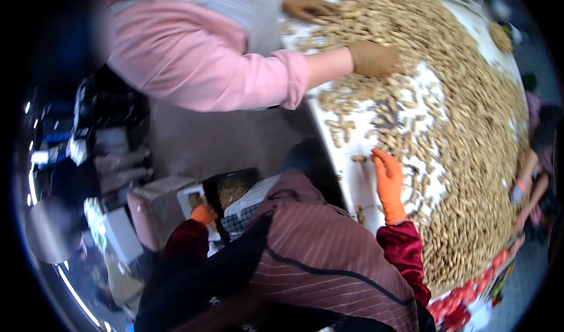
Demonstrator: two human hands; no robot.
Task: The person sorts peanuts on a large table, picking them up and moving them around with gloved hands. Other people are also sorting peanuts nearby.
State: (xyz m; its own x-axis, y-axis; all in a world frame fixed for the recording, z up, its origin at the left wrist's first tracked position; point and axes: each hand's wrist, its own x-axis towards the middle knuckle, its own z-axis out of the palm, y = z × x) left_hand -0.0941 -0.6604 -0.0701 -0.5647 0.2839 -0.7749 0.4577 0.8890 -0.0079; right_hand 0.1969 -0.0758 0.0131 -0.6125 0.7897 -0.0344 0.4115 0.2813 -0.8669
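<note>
Unshelled peanuts (476,156) lie heaped and scattered over a white table (324,120). My right hand (390,191), in an orange glove, rests at the near part of the table among loose peanuts, its thumb and forefinger pointing up the picture; whether it pinches a peanut cannot be told. Left of its fingertips lies a single darker peanut (359,158). Out to my other side, my left hand (203,215), also in an orange glove, is over a white container (189,197) with something brownish in it; its fingers are blurred and partly hidden.
Beside me, a co-worker in a pink sleeve (211,76) reaches a gloved hand (374,59) into the peanuts. Another person's arms (528,182) are at the far right edge. A dark box (233,189) holding small brown pieces stands low near my left hand. Red bundles (467,294) line the table's lower edge.
</note>
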